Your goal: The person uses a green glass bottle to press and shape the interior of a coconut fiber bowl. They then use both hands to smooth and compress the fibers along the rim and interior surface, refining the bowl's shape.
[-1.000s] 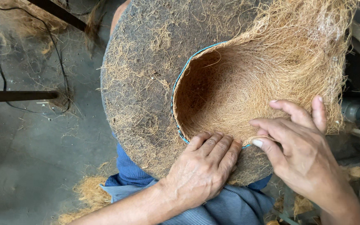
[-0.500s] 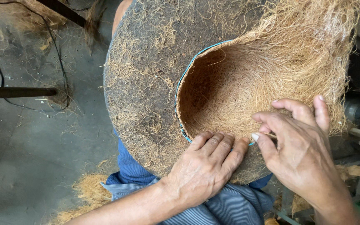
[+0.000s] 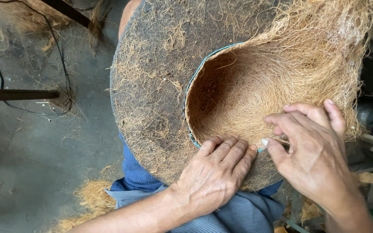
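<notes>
We are seeing the right hand [image 3: 314, 149] sliding down along the blue rim [image 3: 193, 86], fingertips now pinching fibres beside the left hand [image 3: 214, 172], which is still pressing flat on the coir bowl [image 3: 238, 90] resting on our lap

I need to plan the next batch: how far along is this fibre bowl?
Done: the hollow of the fibre bowl looks shaped and smooth, and a blue rim wire shows along its left edge. In hand: the left hand presses the near rim while the right hand pinches fibre there. Left: loose fibre sticks out shaggy along the far and right edge.
</notes>
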